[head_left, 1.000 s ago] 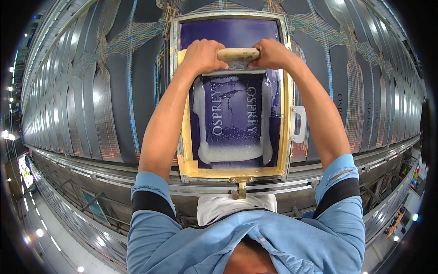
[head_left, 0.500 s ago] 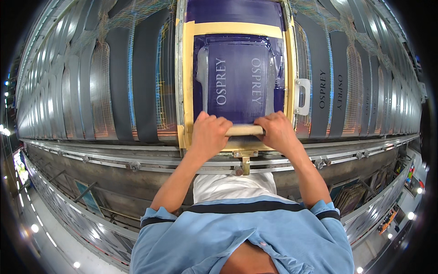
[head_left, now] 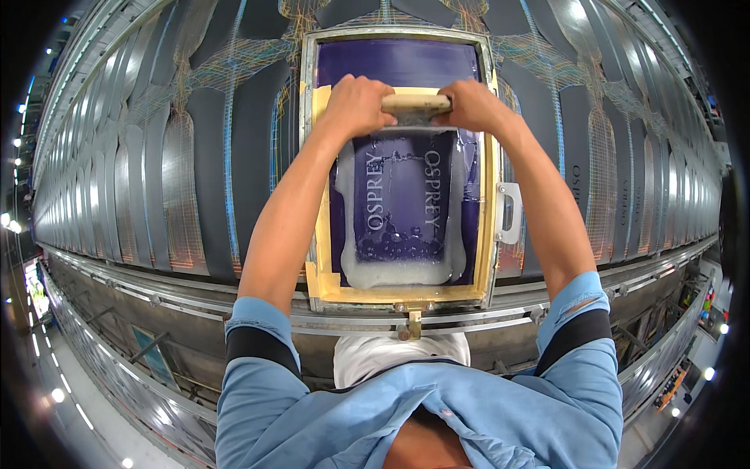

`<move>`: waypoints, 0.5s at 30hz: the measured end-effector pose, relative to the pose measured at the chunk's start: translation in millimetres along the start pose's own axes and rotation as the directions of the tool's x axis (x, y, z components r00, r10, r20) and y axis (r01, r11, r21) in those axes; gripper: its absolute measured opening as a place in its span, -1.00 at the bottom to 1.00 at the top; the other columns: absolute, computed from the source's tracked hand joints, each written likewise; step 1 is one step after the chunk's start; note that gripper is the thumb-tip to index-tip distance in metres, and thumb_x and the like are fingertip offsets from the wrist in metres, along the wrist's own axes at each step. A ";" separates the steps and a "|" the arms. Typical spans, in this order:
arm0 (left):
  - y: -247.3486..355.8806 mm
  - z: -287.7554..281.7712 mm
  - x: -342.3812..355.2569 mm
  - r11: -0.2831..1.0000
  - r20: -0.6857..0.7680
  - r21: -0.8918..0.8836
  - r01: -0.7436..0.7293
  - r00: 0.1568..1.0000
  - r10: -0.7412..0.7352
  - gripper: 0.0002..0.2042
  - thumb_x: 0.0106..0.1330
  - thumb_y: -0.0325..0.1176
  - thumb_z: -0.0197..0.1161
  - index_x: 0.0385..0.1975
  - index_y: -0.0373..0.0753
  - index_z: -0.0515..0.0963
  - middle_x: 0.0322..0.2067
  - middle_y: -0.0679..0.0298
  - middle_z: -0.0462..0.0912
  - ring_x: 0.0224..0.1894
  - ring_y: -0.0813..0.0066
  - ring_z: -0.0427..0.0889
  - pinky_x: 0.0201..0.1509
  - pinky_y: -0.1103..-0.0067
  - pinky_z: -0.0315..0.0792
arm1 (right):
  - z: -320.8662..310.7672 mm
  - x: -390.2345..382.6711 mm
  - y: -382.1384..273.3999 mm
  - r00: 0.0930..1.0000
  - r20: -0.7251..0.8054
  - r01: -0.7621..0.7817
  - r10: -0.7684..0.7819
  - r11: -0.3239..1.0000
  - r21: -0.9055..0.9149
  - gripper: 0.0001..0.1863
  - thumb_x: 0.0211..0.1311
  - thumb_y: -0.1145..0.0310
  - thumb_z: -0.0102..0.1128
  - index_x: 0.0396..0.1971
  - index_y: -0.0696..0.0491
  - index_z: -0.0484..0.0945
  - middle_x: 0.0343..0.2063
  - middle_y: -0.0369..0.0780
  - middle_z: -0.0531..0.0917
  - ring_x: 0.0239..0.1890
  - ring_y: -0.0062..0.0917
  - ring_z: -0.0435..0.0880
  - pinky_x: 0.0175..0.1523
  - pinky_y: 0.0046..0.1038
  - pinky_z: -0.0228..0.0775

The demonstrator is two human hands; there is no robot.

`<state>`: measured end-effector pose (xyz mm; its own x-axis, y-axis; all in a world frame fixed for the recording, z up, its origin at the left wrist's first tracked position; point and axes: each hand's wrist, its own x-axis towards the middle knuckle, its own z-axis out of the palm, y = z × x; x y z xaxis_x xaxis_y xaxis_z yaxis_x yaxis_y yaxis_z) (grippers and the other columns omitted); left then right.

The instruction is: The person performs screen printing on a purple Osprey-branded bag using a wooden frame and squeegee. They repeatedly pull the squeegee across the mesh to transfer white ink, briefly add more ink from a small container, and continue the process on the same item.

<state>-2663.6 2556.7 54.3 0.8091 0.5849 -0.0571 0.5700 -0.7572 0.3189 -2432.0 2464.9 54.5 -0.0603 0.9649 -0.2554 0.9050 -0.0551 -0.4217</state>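
Both hands grip a squeegee with a pale wooden handle (head_left: 416,102), one at each end. My left hand (head_left: 357,107) closes round its left end and my right hand (head_left: 472,107) round its right. The squeegee stands across the far part of a screen-printing frame (head_left: 311,59), whose mesh (head_left: 402,62) is purple. On the mesh, two upright lines of pale lettering show between my arms. A wet, whitish paste (head_left: 391,273) lies in a band near the frame's close edge and up both sides. The squeegee's blade is mostly hidden.
Yellow tape (head_left: 398,295) lines the mesh. A metal handle (head_left: 509,213) juts from the frame's right side, and a brass bracket (head_left: 415,322) from its near edge. A metal rail (head_left: 195,305) runs along the table. Dark shaped pieces (head_left: 211,168) cover the table on both sides.
Both hands have pushed the squeegee from the near end of the screen to its far part, arms now stretched out. A whitish band of paste now shows at the near end. The view has shifted.
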 end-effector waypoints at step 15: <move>68.5 58.9 -159.2 0.998 -0.035 0.027 -0.064 0.997 0.065 -0.79 -0.02 -0.16 0.52 -0.45 -0.05 0.67 -0.45 0.26 0.72 -0.33 0.25 0.71 -0.06 0.31 0.43 | 84.0 -151.8 -65.7 0.999 0.021 -0.032 0.031 0.997 0.073 -0.62 0.02 0.23 0.58 -0.16 0.03 0.74 -0.36 -0.07 0.77 -0.26 -0.09 0.75 -0.06 -0.18 0.60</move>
<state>-2744.9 2394.6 29.5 0.8388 0.5445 -0.0033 0.5209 -0.8007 0.2960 -2517.7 2300.5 47.9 -0.0412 0.9573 -0.2862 0.8732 -0.1048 -0.4760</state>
